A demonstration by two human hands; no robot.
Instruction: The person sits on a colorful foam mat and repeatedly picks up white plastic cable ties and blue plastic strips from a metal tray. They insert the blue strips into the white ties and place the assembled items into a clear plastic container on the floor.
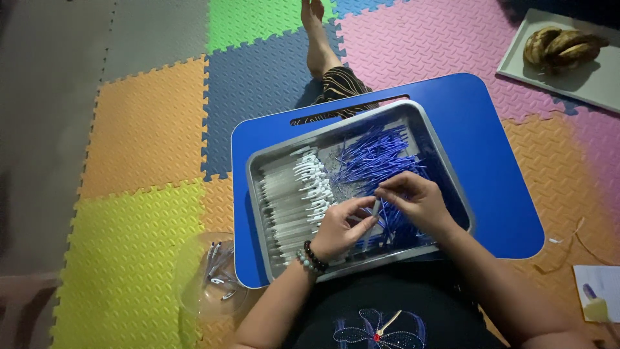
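Observation:
A metal tray (263,159) rests on a blue lap desk (497,168). Its left half holds rows of pale pen barrels (287,200) with white clips; its right half holds a heap of blue pen refills (374,155). My left hand (339,227), with bead bracelets at the wrist, pinches a grey pen barrel (375,208) over the tray's near side. My right hand (413,197) meets it at the barrel's upper end, fingers pinched on a thin blue refill there.
A clear plastic bowl (194,291) with a few assembled pens sits on the foam floor mats at lower left. A grey tray with bananas (562,46) lies at upper right. A bare foot (316,32) stretches ahead. A paper sheet (597,291) lies at right.

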